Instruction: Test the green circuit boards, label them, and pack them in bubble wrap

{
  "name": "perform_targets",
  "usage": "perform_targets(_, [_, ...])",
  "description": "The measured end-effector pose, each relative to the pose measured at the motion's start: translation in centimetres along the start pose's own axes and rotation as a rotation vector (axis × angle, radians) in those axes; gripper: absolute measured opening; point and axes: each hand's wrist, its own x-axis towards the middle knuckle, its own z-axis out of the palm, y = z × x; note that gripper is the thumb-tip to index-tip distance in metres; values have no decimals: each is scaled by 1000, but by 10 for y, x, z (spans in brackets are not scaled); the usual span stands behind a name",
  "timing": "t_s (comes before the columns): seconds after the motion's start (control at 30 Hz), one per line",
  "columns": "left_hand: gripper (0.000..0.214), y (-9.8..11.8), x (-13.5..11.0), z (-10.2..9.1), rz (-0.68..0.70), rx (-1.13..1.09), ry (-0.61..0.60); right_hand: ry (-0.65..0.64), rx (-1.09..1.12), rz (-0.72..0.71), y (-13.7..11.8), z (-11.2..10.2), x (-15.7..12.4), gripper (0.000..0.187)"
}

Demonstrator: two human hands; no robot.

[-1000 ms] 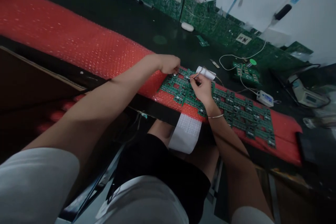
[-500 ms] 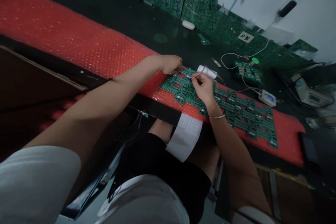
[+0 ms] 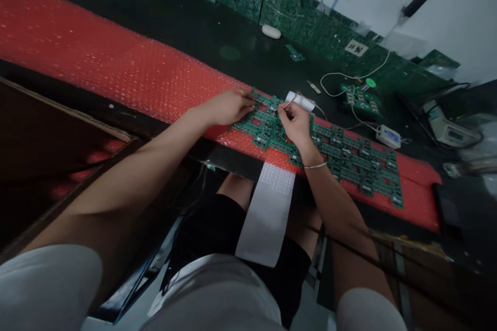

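Joined green circuit boards (image 3: 351,158) lie in a long panel over red bubble wrap (image 3: 147,67). Pinched fingers of my right hand (image 3: 297,124) grip the end of a thin wire cable (image 3: 316,107) just above the boards; its tip is hidden by the fingers. My left hand (image 3: 227,107) rests at the panel's left end with fingers curled, fingertips by the board edge. What they may hold cannot be made out. Behind my right hand lies a white roll (image 3: 301,101). A white paper strip (image 3: 264,217) with printed rows hangs off the table's front edge onto my lap.
The cable leads right towards a small white box with a lit display (image 3: 389,136). Behind it sits another circuit board (image 3: 361,101). Farther back are a white oval case (image 3: 271,31), a small board piece (image 3: 295,53) and a green board wall (image 3: 287,15). An open carton (image 3: 58,129) stands left.
My left hand has drawn back left and towards me along the panel's end. My right hand stays at nearly the same place on the boards. The paper strip hangs lower. The view has shifted slightly.
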Motion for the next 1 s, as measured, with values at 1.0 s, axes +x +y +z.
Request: perform_targets(1.0, [71,166,21,23,154,96,-102,-128,-700,10,-45,-115,80,44])
